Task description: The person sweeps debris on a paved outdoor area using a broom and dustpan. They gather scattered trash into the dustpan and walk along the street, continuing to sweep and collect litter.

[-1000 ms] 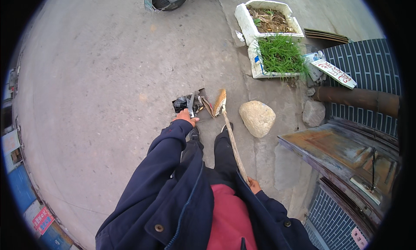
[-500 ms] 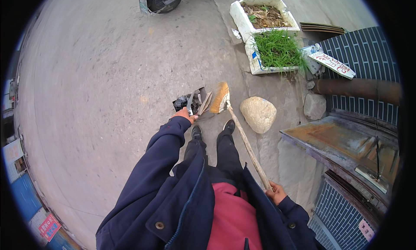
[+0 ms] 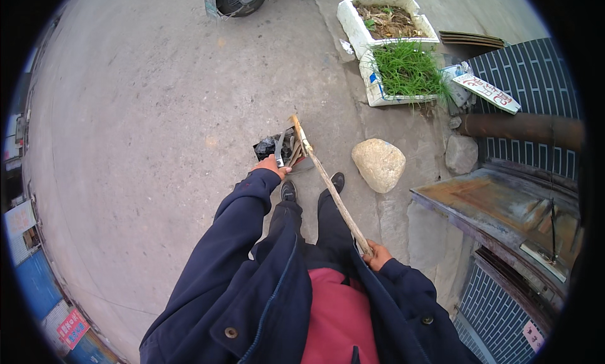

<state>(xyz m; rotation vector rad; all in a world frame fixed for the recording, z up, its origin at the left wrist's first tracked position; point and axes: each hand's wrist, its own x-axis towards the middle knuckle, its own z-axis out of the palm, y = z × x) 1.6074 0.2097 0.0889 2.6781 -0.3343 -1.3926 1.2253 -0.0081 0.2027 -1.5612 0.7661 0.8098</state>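
Note:
My left hand [image 3: 271, 167] is closed round the pale handle of a dustpan [image 3: 260, 151] held low in front of my feet. Dark plastic-like scraps and flat brownish pieces [image 3: 294, 151] lie in it. My right hand [image 3: 378, 255] grips the wooden stick of a broom [image 3: 340, 203] beside my right hip. The stick slants forward and left, and the broom's head [image 3: 297, 131] is right at the dustpan's right side, seen nearly edge-on. Whether the bristles touch the pieces, I cannot tell.
A large pale stone [image 3: 379, 165] sits right of my feet. Beyond it are white foam boxes, one of soil [image 3: 353, 33], one of green grass [image 3: 409, 71]. A rusty metal table [image 3: 485, 197] and a brown pipe [image 3: 523, 131] line the right. A wheel [image 3: 239, 0] stands ahead.
My right hand has moved left and forward with the broom. The broom's head has swung left against the dustpan and turned edge-on. My left hand and the dustpan have hardly moved.

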